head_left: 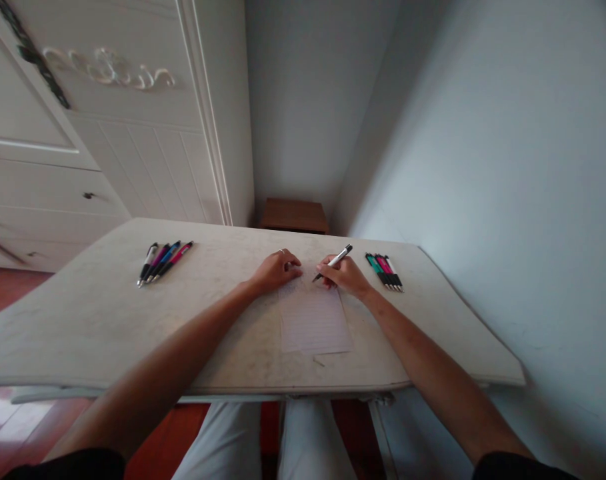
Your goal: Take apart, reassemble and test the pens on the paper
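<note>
A white pen [339, 257] with black tip and end is pinched in my right hand [347, 273], its point down near the upper part of a lined sheet of paper [315, 327]. Faint marks show along the top of the sheet. My left hand [277, 272], a ring on one finger, rests at the sheet's upper left corner. Its fingers are loosely bent and apart from the thumb, with nothing seen between them. To the right of my right hand, several pens [384, 272] in green, pink and white lie side by side.
More pens [163, 263], in white, purple, blue and pink, lie fanned out on the left of the white table [223, 267]. A small thin object [319, 361] lies below the paper. Behind are a white cabinet [147, 153], a brown wooden piece [295, 215] and a wall on the right.
</note>
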Motion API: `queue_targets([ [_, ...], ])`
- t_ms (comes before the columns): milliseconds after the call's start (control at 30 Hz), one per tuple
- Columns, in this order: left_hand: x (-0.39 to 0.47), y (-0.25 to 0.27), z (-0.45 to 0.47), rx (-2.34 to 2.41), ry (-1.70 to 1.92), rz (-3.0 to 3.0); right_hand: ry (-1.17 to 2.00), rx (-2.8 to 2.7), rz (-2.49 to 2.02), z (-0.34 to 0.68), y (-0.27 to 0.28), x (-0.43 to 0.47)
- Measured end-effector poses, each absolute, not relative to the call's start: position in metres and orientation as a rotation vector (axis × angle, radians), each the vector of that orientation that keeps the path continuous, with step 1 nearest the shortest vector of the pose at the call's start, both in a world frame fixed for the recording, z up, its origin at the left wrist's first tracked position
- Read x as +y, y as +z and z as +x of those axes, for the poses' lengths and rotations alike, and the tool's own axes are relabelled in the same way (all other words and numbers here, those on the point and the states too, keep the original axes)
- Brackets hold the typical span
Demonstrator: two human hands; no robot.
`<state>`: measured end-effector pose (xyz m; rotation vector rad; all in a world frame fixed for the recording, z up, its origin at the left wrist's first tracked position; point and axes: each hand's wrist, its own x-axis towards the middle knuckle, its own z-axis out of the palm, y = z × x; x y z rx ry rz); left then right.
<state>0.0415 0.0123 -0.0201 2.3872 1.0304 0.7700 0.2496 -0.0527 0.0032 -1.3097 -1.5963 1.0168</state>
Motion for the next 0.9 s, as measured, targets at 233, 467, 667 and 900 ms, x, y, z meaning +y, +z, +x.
queue_targets([
  [233,0.013,-0.022,0.041,1.031,0.768,2.398,0.899,-1.763,-1.277,0.245,-0.009,-0.053],
  [467,0.010,-0.020,0.042,1.011,0.771,2.405,0.880,-1.905,-1.243,0.248,-0.007,-0.055],
  [667,0.011,-0.020,0.043,1.024,0.763,2.405,0.966,-1.959,-1.271,0.252,0.000,-0.057],
  [900,0.009,-0.019,0.042,1.024,0.748,2.408,0.939,-1.773,-1.196,0.247,-0.004,-0.055],
])
